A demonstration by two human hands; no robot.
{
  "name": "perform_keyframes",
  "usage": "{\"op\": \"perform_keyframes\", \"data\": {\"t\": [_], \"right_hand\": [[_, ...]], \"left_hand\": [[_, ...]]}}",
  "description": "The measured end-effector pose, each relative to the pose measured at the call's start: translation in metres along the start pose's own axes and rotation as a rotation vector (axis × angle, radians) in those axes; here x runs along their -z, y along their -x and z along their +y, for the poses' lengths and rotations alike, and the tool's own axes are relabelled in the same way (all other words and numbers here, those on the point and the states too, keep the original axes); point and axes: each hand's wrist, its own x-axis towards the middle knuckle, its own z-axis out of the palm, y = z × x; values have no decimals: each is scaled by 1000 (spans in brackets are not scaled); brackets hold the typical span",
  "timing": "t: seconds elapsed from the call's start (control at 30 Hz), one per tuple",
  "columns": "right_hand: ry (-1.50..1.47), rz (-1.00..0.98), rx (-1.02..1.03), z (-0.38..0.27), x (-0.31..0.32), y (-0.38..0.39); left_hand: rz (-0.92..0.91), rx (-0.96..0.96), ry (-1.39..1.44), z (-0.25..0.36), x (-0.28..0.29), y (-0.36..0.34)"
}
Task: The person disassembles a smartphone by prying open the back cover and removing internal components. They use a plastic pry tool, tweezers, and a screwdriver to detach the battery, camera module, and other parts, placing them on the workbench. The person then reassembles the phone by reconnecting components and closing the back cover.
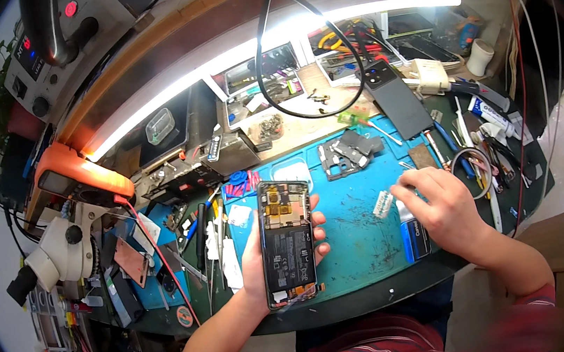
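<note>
My left hand (255,253) is wrapped round an opened smartphone (288,245), held upright over the near edge of the mat. Its back is off, so the circuit board shows at the top and the black battery below. A thin silver razor blade (382,204) with slots is pinched between the thumb and fingers of my right hand (439,207). Under that hand, a small blue and dark box (415,238) lies on the blue work mat (352,231). Loose black phone parts (349,152) rest farther back on the mat.
A dark phone or back panel (397,102) lies at the back right. Tools and cables crowd the right, near a white and blue tube (489,117). An orange meter (81,174) and microscope part (59,256) stand left. A black cable (258,59) hangs overhead.
</note>
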Motion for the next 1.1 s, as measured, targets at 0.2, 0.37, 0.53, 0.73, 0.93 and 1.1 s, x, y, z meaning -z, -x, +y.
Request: {"op": "perform_keyframes", "data": {"t": [0.2, 0.37, 0.53, 0.73, 0.93, 1.1], "right_hand": [[252, 9, -70, -7, 14, 27], [-15, 32, -241, -24, 21, 31], [-95, -173, -317, -36, 24, 59], [-162, -177, -390, -40, 29, 60], [-325, -221, -511, -37, 30, 56], [-634, -291, -745, -21, 32, 44]], "left_hand": [[-122, 178, -11, -7, 6, 1], [-158, 233, -58, -10, -4, 2], [273, 483, -524, 4, -21, -5], [-67, 101, -1946, 21, -31, -30], [-22, -202, -2307, -1, -42, -7], [-92, -469, -2355, -23, -31, 22]]}}
